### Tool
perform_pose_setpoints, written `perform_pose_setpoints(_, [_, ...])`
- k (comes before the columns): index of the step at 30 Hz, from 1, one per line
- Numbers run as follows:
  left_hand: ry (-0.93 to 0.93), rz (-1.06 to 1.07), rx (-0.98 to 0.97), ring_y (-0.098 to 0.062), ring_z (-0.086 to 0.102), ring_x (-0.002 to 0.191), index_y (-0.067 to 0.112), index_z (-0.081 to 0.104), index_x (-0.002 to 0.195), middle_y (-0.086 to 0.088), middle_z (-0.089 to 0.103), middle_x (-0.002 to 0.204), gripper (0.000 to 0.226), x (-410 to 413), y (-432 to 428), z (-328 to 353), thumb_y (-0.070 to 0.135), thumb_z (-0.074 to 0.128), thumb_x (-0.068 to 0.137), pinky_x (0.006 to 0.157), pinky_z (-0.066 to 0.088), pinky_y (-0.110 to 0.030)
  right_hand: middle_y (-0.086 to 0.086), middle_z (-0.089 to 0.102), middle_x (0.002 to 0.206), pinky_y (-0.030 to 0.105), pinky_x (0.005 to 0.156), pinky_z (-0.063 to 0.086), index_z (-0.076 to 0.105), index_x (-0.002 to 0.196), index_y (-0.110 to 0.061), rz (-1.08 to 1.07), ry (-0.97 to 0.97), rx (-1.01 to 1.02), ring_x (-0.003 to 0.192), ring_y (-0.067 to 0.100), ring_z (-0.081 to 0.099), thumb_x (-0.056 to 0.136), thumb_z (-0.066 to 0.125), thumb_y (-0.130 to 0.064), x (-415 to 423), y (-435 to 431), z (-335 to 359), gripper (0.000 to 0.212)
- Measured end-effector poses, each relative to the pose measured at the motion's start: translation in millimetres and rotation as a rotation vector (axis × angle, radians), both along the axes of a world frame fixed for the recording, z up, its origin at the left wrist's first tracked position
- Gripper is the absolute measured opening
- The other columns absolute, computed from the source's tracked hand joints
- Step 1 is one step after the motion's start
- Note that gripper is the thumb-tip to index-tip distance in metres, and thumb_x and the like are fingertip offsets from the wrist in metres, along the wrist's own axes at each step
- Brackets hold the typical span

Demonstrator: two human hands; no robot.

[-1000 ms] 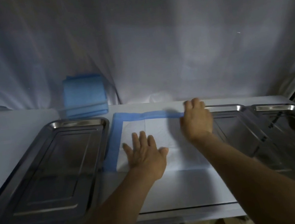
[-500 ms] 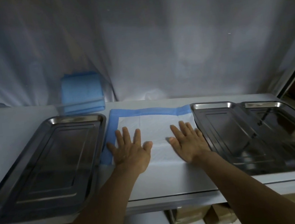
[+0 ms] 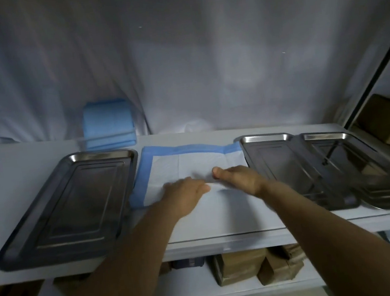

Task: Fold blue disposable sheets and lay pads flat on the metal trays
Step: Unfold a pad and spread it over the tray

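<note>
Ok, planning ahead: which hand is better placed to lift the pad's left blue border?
Left, probably: the left hand rests on the pad nearest that border; the right hand sits toward the right trays.

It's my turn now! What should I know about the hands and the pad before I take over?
Left hand: resting on the pad, blurred, grip unclear.
Right hand: beside it on the pad, thumb out, fingers hidden.
Pad: on the shelf between the left tray and the middle tray; a third tray sits far right.
Folded blue sheets: stacked behind the left tray.
Done: sheets folded.
Left: lay the pad flat on a tray; all three show bare metal.
</note>
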State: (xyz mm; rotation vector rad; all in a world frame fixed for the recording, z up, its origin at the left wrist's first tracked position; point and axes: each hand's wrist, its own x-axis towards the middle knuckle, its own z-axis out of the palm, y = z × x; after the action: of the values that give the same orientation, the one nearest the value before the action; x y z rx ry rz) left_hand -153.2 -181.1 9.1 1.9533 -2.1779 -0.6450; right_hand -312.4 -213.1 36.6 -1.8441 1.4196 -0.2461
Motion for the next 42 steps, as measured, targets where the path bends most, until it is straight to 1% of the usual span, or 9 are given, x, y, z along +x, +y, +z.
perform_pose_setpoints(2, [0.215,0.05,0.0,-0.028,0.052,0.12,0.008,0.06,0.121,-0.013,0.059,0.128,0.038,8.3,3.7,17.3,0.031,0.037,0.101,0.099,0.035,-0.028,-0.001,0.056,0.132,0.029,0.107,0.032,0.06,0.125,-0.023,0.045,-0.1,0.079,0.128,0.018,0.047,0.079,0.064,-0.051,-10.0,6.7,18.1,0.054])
perform_pose_setpoints(6, [0.231,0.021,0.044,-0.017,0.052,0.121,0.012,0.06,0.122,-0.002,0.058,0.127,0.035,26.2,13.4,56.5,0.032,0.046,0.097,0.092,0.032,-0.018,0.0,0.061,0.088,0.021,0.072,0.04,0.068,0.105,-0.016,0.206,0.337,-0.265,0.092,0.015,0.056,0.077,0.071,-0.013,-18.7,5.5,43.4,0.028])
perform_pose_setpoints(9, [0.196,-0.016,-0.034,-0.012,0.054,0.107,0.023,0.056,0.126,0.007,0.057,0.115,0.047,24.1,17.2,72.6,0.029,0.071,0.081,0.086,0.038,-0.018,0.0,0.06,0.074,0.013,0.055,0.037,0.072,0.087,-0.013,0.114,0.113,-0.446,0.078,0.008,0.054,0.079,0.065,-0.007,-14.1,4.8,67.1,0.013])
perform_pose_setpoints(14, [0.393,0.023,-0.247,-0.012,0.051,0.068,0.021,0.061,0.089,0.001,0.058,0.074,0.008,12.2,14.3,108.5,0.013,0.058,0.091,0.052,0.037,-0.009,-0.002,0.067,0.089,0.021,0.073,0.047,0.069,0.095,-0.022,-0.255,-0.423,-0.597,0.08,0.009,0.06,0.071,0.078,-0.02,-25.1,-5.2,100.3,0.025])
perform_pose_setpoints(19, [1.098,0.045,-0.028,-0.013,0.066,0.061,0.012,0.061,0.093,-0.001,0.07,0.072,0.019,-5.7,6.1,138.8,0.002,0.044,0.095,0.062,0.056,-0.026,0.003,0.051,0.132,0.027,0.091,0.041,0.038,0.14,-0.013,-0.525,-0.784,-0.267,0.116,0.018,0.052,0.074,0.074,-0.039,-76.7,-14.7,69.0,0.079])
perform_pose_setpoints(26, [1.408,0.119,0.082,-0.013,0.071,0.069,0.008,0.059,0.106,-0.001,0.074,0.079,0.022,-55.1,-29.8,111.1,0.007,0.039,0.098,0.068,0.059,-0.03,0.001,0.073,0.09,0.037,0.083,0.05,0.065,0.101,-0.017,-0.43,-1.039,0.35,0.085,0.019,0.064,0.089,0.056,-0.024,-121.3,-13.2,10.0,0.016])
perform_pose_setpoints(32, [1.3,0.454,0.203,-0.023,0.065,0.069,-0.007,0.049,0.128,-0.012,0.065,0.082,0.035,-111.5,-78.8,65.8,0.003,0.048,0.094,0.077,0.051,-0.04,0.012,0.067,0.099,0.037,0.081,0.05,0.059,0.105,-0.004,-0.683,-0.615,0.053,0.081,0.027,0.06,0.076,0.073,-0.001,-167.9,-41.9,17.1,0.032])
perform_pose_setpoints(37, [1.151,0.465,0.319,-0.028,0.061,0.086,-0.007,0.053,0.117,-0.017,0.064,0.097,0.03,-192.6,-114.1,39.0,-0.011,0.045,0.089,0.082,0.048,-0.039,0.012,0.056,0.088,0.033,0.069,0.045,0.058,0.104,-0.003,-0.669,-0.031,-0.215,0.079,0.026,0.053,0.076,0.07,-0.003,-241.5,-82.8,21.3,0.03])
perform_pose_setpoints(42, [1.181,0.42,0.334,-0.02,0.056,0.07,0.008,0.054,0.09,-0.008,0.058,0.084,0.016,-271.2,-144.9,29.5,-0.006,0.046,0.09,0.067,0.051,-0.033,0.014,0.056,0.081,0.03,0.062,0.042,0.054,0.093,-0.009,-0.762,0.084,-0.3,0.071,0.027,0.054,0.071,0.075,-0.006,-308.4,-117.8,19.8,0.03])
